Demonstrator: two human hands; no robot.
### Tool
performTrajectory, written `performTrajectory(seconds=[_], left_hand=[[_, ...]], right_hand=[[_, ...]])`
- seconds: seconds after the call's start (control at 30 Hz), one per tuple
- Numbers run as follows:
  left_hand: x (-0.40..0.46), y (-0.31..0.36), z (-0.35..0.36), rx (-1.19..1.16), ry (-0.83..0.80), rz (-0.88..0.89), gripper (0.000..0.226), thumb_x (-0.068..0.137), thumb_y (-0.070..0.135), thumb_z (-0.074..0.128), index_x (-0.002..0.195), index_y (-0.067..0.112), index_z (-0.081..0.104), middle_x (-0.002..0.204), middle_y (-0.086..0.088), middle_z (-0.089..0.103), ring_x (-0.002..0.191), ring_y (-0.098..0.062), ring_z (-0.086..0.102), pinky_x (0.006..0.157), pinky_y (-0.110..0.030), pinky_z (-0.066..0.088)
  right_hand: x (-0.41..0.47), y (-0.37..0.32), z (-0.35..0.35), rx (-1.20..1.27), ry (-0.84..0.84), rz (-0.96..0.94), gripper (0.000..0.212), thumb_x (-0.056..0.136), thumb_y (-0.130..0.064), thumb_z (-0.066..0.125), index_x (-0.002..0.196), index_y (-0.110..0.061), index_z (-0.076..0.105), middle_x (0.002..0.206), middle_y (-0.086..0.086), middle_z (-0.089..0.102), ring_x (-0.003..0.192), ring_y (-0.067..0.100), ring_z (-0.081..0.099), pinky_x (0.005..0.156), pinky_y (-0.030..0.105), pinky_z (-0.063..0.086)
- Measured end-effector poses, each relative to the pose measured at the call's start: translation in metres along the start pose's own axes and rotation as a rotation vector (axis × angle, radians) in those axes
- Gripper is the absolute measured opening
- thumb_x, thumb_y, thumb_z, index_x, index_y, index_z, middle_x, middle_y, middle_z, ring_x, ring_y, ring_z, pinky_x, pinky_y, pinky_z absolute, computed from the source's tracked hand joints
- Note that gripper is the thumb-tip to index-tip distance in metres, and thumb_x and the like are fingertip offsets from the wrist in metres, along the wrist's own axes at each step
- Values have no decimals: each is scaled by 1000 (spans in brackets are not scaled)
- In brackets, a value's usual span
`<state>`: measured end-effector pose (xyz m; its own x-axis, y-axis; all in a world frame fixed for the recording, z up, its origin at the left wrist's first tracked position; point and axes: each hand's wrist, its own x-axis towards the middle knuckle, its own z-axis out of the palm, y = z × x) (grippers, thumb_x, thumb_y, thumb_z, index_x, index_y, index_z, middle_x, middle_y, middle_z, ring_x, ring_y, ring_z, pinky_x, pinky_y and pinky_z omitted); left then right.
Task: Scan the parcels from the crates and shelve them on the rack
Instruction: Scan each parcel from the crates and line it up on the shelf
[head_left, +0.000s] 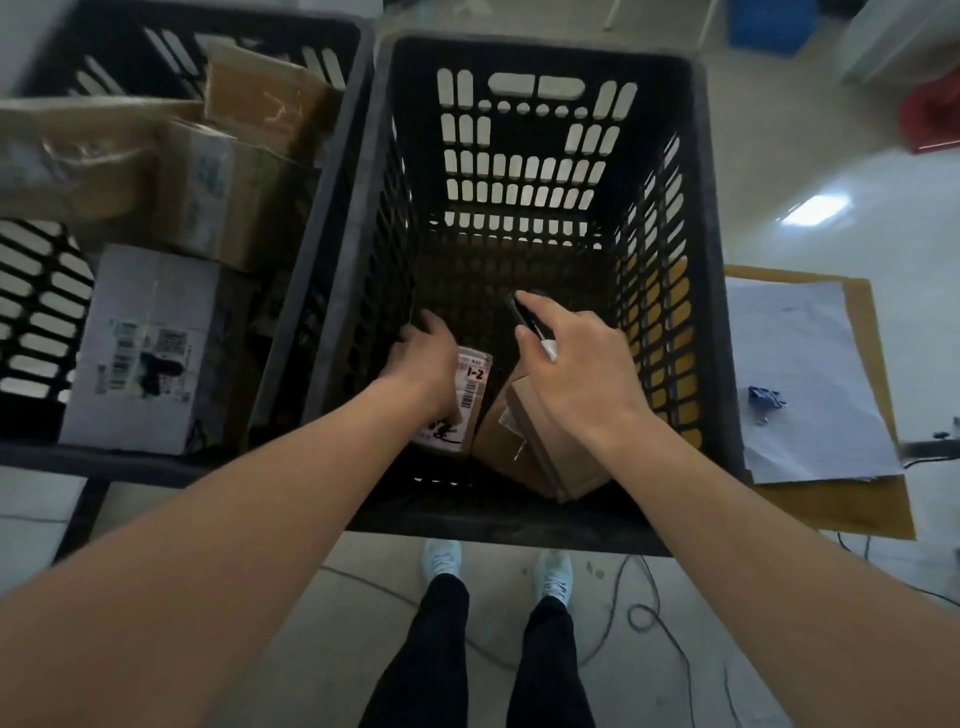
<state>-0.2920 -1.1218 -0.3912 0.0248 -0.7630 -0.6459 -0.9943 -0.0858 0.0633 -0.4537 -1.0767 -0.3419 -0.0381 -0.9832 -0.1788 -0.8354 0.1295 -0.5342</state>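
Two hands are reaching down into the black slotted crate (540, 67) in the middle. Left hand (423, 353) is gripping the far end of a labelled parcel (467, 400) lying on the crate floor, fingers curled over its edge. Right hand (576, 364) is holding a dark handheld scanner (530, 322), fingers curled round it, above a plain brown box (535, 452) leaning just beside the parcel. Neighbouring crate (291, 249) on the left is holding several cartons.

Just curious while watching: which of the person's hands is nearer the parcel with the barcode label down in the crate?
Left. The left hand rests on the labelled parcel; the right hand, holding a scanner, is beside it, above the brown box.
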Motion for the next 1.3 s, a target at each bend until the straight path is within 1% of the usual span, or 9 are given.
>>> performTrajectory(seconds=[0.1, 0.2, 0.27, 0.63, 0.77, 0.93, 1.03, 1.17, 1.3], left_hand=[[-2, 7, 3, -146, 71, -31, 140, 72, 30, 99, 166, 0, 0, 160, -26, 36, 149, -45, 35, 118, -51, 42], [0, 5, 6, -199, 37, -70, 102, 71, 39, 99, 150, 7, 44, 152, -22, 40, 138, -42, 46, 110, -48, 47], [5, 0, 9, -221, -14, -76, 86, 73, 44, 96, 142, 15, 53, 149, -20, 43, 132, -41, 51, 108, -48, 49], [19, -15, 18, -735, -227, 86, 115, 90, 31, 84, 169, 34, 1, 161, -4, 47, 142, -25, 50, 122, -51, 38], [12, -11, 0, -946, -150, 45, 103, 89, 41, 83, 162, 57, 12, 137, 2, 68, 113, -25, 72, 91, -55, 62], [-7, 4, -37, -1079, -37, 52, 72, 108, 40, 53, 162, 58, 10, 116, -7, 76, 99, -26, 77, 76, -44, 66], [-19, 9, -58, -1104, 33, 105, 69, 109, 38, 48, 163, 58, 10, 126, -8, 70, 100, -25, 75, 66, -37, 63], [-39, 5, -88, -1082, 143, 219, 85, 85, 42, 64, 144, 82, 19, 157, -13, 41, 120, -37, 64, 85, -53, 65], [-70, 5, -117, -1037, 228, 398, 95, 88, 33, 74, 149, 78, 16, 160, -7, 45, 133, -32, 58, 113, -63, 45]], right_hand=[[1, 5, -1, 9, -20, -22, 48, 110, -43, 49, 157, -35, 46, 128, 14, 67, 116, 30, 64, 107, 53, 51], [2, 11, -7, 8, -17, -20, 49, 110, -44, 49, 158, -36, 45, 130, 14, 66, 117, 32, 63, 105, 53, 52], [1, 15, -9, 8, -20, -30, 48, 110, -43, 49, 158, -36, 45, 130, 15, 66, 117, 32, 63, 105, 53, 52], [-2, 18, -13, 10, -60, -38, 49, 111, -45, 46, 159, -38, 43, 132, 15, 64, 121, 33, 60, 108, 52, 48], [0, 14, -22, 108, -46, -8, 48, 111, -45, 46, 158, -39, 44, 132, 9, 67, 123, 30, 61, 110, 53, 48], [0, -5, -52, 265, -46, 15, 45, 110, -46, 47, 155, -42, 44, 122, -3, 72, 110, 17, 68, 97, 45, 59], [-3, -18, -76, 268, -50, -13, 46, 111, -43, 44, 157, -40, 43, 124, -4, 73, 107, 16, 70, 99, 46, 57], [-12, -31, -104, 270, -51, -12, 49, 111, -44, 44, 160, -42, 40, 136, -5, 68, 115, 20, 67, 105, 44, 54], [-23, -40, -132, 272, -42, -40, 49, 111, -43, 46, 159, -40, 42, 128, -11, 65, 100, 16, 68, 93, 37, 56]])
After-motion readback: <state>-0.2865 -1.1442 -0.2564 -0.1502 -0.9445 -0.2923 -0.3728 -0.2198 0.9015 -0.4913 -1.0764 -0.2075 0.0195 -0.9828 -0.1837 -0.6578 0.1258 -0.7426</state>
